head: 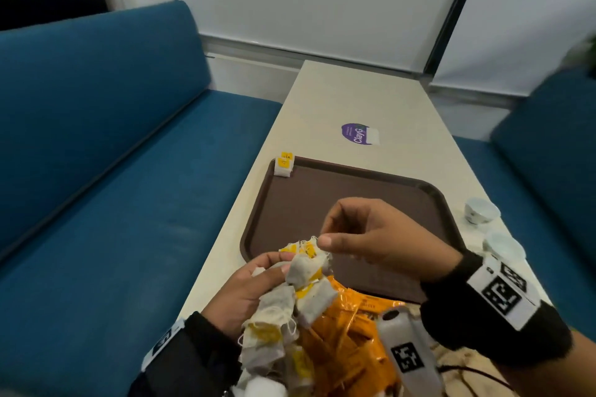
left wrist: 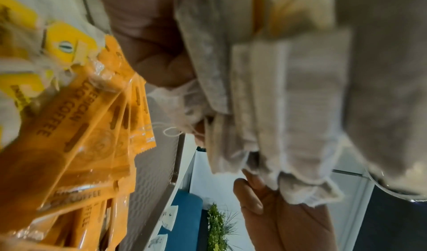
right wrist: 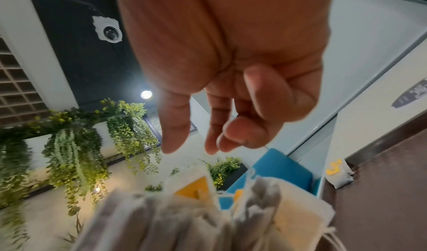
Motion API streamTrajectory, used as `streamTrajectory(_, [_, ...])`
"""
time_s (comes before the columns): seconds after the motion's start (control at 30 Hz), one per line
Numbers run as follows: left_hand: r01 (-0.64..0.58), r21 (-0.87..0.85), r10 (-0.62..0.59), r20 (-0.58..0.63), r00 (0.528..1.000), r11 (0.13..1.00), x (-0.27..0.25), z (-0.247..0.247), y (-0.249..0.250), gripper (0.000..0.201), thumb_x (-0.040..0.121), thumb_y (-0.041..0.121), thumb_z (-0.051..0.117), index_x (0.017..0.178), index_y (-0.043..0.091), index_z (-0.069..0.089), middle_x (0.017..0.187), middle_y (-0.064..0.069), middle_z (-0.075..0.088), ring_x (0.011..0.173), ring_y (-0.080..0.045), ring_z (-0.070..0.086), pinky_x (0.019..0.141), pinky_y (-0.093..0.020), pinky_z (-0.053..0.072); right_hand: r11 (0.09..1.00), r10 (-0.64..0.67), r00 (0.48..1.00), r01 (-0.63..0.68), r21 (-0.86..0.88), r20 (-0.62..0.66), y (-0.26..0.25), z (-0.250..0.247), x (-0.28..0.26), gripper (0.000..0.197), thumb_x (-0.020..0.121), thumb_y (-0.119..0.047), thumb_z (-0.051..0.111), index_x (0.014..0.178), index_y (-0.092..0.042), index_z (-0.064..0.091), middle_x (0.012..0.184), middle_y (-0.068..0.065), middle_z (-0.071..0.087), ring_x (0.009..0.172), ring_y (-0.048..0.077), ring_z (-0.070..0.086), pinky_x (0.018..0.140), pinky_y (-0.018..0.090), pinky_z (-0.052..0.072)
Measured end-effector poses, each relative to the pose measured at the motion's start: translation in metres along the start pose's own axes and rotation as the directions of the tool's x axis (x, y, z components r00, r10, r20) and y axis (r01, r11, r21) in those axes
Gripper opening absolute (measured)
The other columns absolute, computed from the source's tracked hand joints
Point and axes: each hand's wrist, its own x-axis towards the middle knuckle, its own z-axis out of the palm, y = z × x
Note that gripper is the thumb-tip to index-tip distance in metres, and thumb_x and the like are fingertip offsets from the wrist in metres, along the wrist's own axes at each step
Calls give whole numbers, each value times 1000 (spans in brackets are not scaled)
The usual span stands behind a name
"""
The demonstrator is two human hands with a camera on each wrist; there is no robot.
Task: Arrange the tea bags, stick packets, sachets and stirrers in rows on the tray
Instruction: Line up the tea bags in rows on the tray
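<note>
My left hand point(head: 245, 287) grips a thick bunch of grey tea bags with yellow tags point(head: 300, 296) above the table's near end; up close the bags point(left wrist: 300, 99) fill its fingers point(left wrist: 265, 209). My right hand point(head: 324, 234) hovers at the top of the bunch, thumb touching the uppermost bag. In the right wrist view the thumb and curled fingers point(right wrist: 217, 123) stand apart with nothing between them, just above the bags point(right wrist: 184, 218). The brown tray point(head: 354, 190) carries tea bags point(head: 283, 166) stacked at its far left corner. Orange coffee stick packets point(head: 348, 332) lie under the bunch.
Two small white cups point(head: 480, 211) point(head: 503, 246) stand on the table right of the tray. A purple sticker point(head: 359, 134) lies beyond the tray. Blue benches point(head: 113, 155) run along both sides of the narrow white table point(head: 371, 97).
</note>
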Motion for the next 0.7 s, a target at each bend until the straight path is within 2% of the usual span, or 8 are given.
streamTrajectory(0.03, [-6,9,6,3,1000,1000,0,2,-2,30,67,9,71,95,3,60,75,-14,67,59,-18,65,51,-24,54,1000,-4,1000,5,-27,15,-1,1,-6,28,68,-39,71,85,-19,63,74,4,66,64,5,58,60,17,48])
streamTrajectory(0.13, [-5,29,5,12,1000,1000,-3,10,-5,33,64,15,63,95,3,60,75,-14,64,58,-18,63,50,-24,53,997,7,999,-4,-75,42,1,5,-17,9,79,-25,72,86,-22,66,69,-5,66,62,0,60,59,14,48])
streamTrajectory(0.2, [-5,36,4,26,1000,999,-5,14,-7,36,65,17,62,98,3,60,76,-15,63,58,-19,62,48,-26,53,997,36,999,-33,-70,35,2,7,-22,1,82,-21,70,83,-20,69,71,-4,68,64,4,61,63,19,51])
streamTrajectory(0.27, [-5,38,4,36,999,999,-7,15,-9,35,66,16,61,98,2,59,75,-16,64,57,-21,63,46,-27,52,998,52,999,-51,-44,9,3,8,-26,6,83,-21,68,79,-18,69,67,-6,67,61,3,61,63,17,52])
streamTrajectory(0.43, [1,34,-3,51,999,999,-9,15,-13,33,71,14,59,101,1,60,79,-16,67,62,-21,66,50,-28,54,996,44,993,-35,78,-108,4,9,-30,8,81,-16,71,76,-10,70,54,-11,63,48,-3,56,50,8,43])
streamTrajectory(0.53, [-17,54,15,40,999,998,-8,15,-13,37,68,16,62,102,1,61,82,-15,69,65,-21,68,53,-28,55,996,34,988,-20,91,-149,7,11,-27,5,76,-9,74,74,-9,70,57,-10,65,51,-1,59,52,9,44])
streamTrajectory(0.7, [-47,72,47,11,999,996,-6,10,-10,38,63,19,66,98,6,63,81,-13,70,66,-19,68,55,-27,55,982,39,993,-17,186,-113,7,13,-21,6,76,1,73,78,-5,70,69,-2,69,58,2,63,52,9,45])
